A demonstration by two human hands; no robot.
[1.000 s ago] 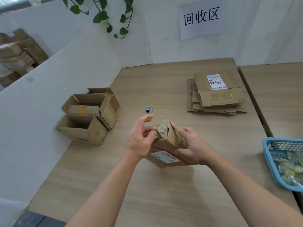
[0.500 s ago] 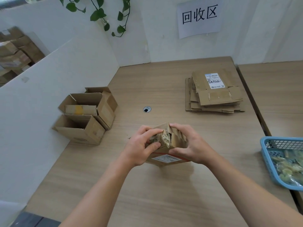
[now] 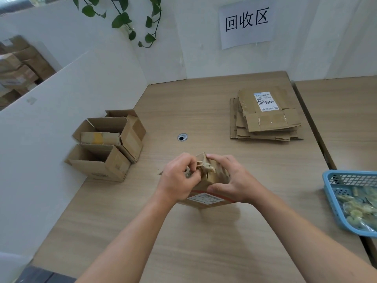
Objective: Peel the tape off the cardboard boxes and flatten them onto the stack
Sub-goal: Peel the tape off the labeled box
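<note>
Cardboard box (image 3: 212,193) mid-table, clear of edges; left hand (image 3: 179,180) pinching tape (image 3: 206,167), right hand (image 3: 234,180) clamping box.

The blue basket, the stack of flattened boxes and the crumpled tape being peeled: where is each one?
blue basket (image 3: 328,193): head view, on its left rim.
stack of flattened boxes (image 3: 265,121): head view, on the top sheet's near flap.
crumpled tape (image 3: 206,167): head view, on the wad above the held box, between the hands.
</note>
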